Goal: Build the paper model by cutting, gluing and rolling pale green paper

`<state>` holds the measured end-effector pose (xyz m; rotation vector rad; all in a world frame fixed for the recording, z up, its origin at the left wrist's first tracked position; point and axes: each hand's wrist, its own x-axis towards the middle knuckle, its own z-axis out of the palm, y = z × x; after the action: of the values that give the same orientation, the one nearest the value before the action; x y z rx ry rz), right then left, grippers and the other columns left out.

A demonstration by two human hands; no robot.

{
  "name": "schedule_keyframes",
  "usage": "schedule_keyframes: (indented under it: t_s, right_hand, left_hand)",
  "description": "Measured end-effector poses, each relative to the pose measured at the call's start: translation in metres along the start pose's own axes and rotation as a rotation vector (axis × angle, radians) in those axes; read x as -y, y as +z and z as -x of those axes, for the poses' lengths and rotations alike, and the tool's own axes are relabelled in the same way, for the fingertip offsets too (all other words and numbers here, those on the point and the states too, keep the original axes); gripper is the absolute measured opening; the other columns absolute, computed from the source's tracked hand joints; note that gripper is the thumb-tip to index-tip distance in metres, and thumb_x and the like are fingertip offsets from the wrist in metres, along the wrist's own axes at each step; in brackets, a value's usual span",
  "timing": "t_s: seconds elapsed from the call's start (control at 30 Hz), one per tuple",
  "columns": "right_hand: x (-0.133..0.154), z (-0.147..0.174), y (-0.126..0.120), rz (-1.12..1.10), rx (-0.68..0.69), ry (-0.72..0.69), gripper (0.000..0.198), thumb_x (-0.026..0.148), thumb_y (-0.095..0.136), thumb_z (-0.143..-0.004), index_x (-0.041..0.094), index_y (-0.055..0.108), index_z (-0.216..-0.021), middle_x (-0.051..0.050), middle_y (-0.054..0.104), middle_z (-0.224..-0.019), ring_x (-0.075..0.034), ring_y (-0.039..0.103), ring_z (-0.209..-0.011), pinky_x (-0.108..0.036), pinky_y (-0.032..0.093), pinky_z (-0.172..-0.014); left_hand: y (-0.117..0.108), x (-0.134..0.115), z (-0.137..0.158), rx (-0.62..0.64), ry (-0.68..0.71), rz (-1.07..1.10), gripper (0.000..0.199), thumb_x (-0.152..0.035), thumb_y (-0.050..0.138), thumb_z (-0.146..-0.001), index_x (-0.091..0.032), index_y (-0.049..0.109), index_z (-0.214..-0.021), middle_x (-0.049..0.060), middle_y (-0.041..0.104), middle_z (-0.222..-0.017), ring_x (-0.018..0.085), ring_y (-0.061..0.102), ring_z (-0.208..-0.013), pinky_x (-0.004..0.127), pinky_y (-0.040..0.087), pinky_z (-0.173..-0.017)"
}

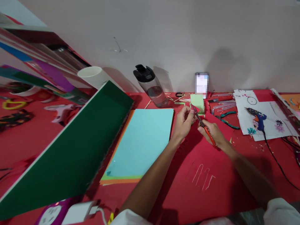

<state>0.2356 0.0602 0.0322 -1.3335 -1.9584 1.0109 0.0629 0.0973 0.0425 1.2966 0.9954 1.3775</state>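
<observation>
Head view shows our left hand [184,122] with thumb and forefinger pinched on a small red paper piece [196,108], up above the red table [178,193]. Our right hand [214,133] grasps the orange-handled scissors [206,130], fingers curled around the handles, blades pointing at the red piece near our left fingertips. We see a light green pad [198,101] just beyond, teal-handled pliers [221,117] to the right, and light blue paper [147,140] to the left.
</observation>
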Motion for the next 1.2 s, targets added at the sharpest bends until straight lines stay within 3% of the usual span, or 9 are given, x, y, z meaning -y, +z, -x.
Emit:
schedule_keyframes:
  t_s: [0.27, 0.6, 0.77, 1.2]
  right_hand:
    - [0.0019, 0.0001, 0.0014, -0.039, -0.011, 0.000, 0.037, 0.057, 0.054, -0.100, 0.022, 0.053, -0.090, 0.005, 0.049, -0.065, -0.013, 0.043, -0.057, -0.026, 0.032, -0.056]
    - [0.0001, 0.0032, 0.0024, -0.331, 0.038, 0.137, 0.049, 0.071, 0.050, -0.100, 0.022, 0.058, -0.100, 0.005, 0.051, -0.060, -0.011, 0.045, -0.046, -0.023, 0.034, -0.044]
    - [0.0001, 0.0027, 0.0030, -0.342, 0.041, 0.154, 0.050, 0.071, 0.051, -0.100, 0.022, 0.059, -0.099, 0.005, 0.050, -0.060, -0.010, 0.044, -0.046, -0.022, 0.033, -0.043]
    - [-0.0010, 0.0034, 0.0024, -0.292, 0.047, 0.120, 0.046, 0.068, 0.052, -0.099, 0.022, 0.058, -0.101, 0.004, 0.054, -0.065, -0.011, 0.049, -0.050, -0.022, 0.037, -0.046]
  left_hand:
    - [-0.0002, -0.0011, 0.0001, -0.005, -0.003, 0.001, 0.027, -0.038, 0.063, -0.097, -0.021, 0.051, -0.079, -0.003, 0.058, -0.068, 0.011, 0.056, -0.059, 0.024, 0.046, -0.058]
    - [-0.0005, 0.0002, -0.0005, 0.012, -0.063, -0.001, 0.025, -0.033, 0.068, -0.092, -0.020, 0.058, -0.072, 0.000, 0.061, -0.067, 0.013, 0.059, -0.061, 0.027, 0.050, -0.061]
    - [-0.0016, -0.0028, -0.0006, 0.015, -0.022, -0.002, 0.028, -0.034, 0.063, -0.094, -0.020, 0.056, -0.072, 0.000, 0.061, -0.067, 0.012, 0.056, -0.059, 0.027, 0.048, -0.061]
    - [-0.0007, -0.0026, -0.0012, 0.017, -0.071, 0.019, 0.020, -0.032, 0.063, -0.090, -0.019, 0.060, -0.074, -0.001, 0.061, -0.065, 0.011, 0.054, -0.058, 0.026, 0.046, -0.060]
